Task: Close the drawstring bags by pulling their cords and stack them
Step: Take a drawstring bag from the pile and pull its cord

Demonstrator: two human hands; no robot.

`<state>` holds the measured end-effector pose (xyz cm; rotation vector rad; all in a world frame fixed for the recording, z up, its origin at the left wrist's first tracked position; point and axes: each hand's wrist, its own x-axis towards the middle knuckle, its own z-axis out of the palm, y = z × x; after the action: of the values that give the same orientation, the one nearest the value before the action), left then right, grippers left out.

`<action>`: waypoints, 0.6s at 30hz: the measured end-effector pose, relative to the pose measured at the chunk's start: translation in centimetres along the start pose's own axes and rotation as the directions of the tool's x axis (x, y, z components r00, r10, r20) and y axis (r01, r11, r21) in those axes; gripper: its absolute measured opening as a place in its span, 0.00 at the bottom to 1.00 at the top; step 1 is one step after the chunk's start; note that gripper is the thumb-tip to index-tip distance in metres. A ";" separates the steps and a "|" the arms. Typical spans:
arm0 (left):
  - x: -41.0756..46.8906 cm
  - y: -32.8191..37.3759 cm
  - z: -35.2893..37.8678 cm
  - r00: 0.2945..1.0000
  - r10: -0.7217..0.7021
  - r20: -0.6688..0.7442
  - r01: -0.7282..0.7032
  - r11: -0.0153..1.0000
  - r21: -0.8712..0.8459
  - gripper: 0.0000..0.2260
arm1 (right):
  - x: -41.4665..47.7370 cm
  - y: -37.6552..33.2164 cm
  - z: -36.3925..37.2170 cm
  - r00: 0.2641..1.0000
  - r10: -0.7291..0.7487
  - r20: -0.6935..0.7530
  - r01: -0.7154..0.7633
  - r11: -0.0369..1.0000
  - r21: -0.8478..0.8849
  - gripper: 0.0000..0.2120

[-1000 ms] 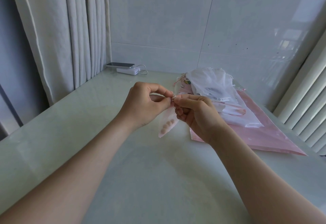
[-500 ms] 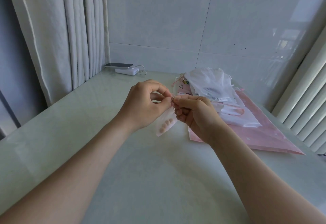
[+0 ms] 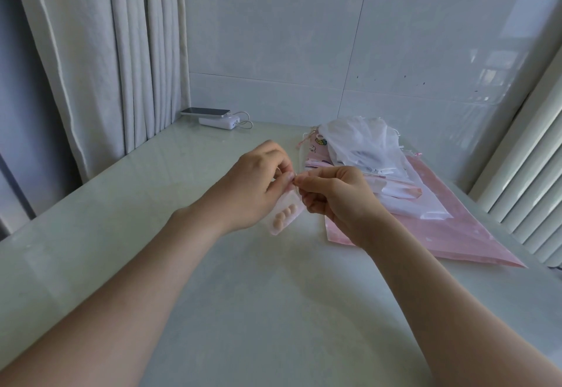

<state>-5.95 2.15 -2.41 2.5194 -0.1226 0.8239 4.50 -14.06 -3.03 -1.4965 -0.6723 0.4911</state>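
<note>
Sheer pink drawstring bag (image 3: 284, 214), small, pale round pieces inside, held just above the bench (image 3: 243, 310) mid-frame between both hands. Left hand (image 3: 252, 185): fingers curled, pinching the bag's top edge. Right hand (image 3: 333, 199): also curled, thumb and forefinger pinching at the same spot, probably a cord end, but the cord is too thin to make out. Fingertips of the two hands touch. The bag's mouth is hidden behind the fingers, so I can't tell if it is cinched.

Progress, as a judgement: closing of this bag is under way and the pull is not visibly finished. Right of the hands, a loose heap of white and pink bags (image 3: 362, 146) lies on a large flat pink bag (image 3: 462, 234). The heap is untidy and I can't tell which bags are closed, or whether it is done work or supply. No neat stack shows. Left to do: tighten this cord, set the bag down, then likely more bags and the stacking.

Back left: phone (image 3: 205, 111) touching a white power bank (image 3: 219, 121), beside the curtain (image 3: 121, 51).
</note>
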 end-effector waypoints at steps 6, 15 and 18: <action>-0.5 0.9 -0.1 0.990 -0.003 0.139 -0.052 0.919 0.392 0.08 | -0.2 0.0 0.4 1.000 -0.030 -0.001 0.029 0.983 -0.181 0.07; -0.5 1.2 -0.8 0.948 -0.191 0.253 0.059 0.891 0.450 0.14 | -0.9 -0.4 1.5 0.991 -0.107 0.079 0.130 0.895 -0.426 0.10; -0.5 0.3 -0.9 0.941 -0.232 0.247 0.176 0.958 0.228 0.15 | -0.8 -0.4 1.5 0.991 -0.122 0.064 0.137 0.895 -0.424 0.09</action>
<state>-6.86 2.25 -1.95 2.7677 0.1410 0.4229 2.82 -13.49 -2.77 -1.8420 -0.9464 0.2758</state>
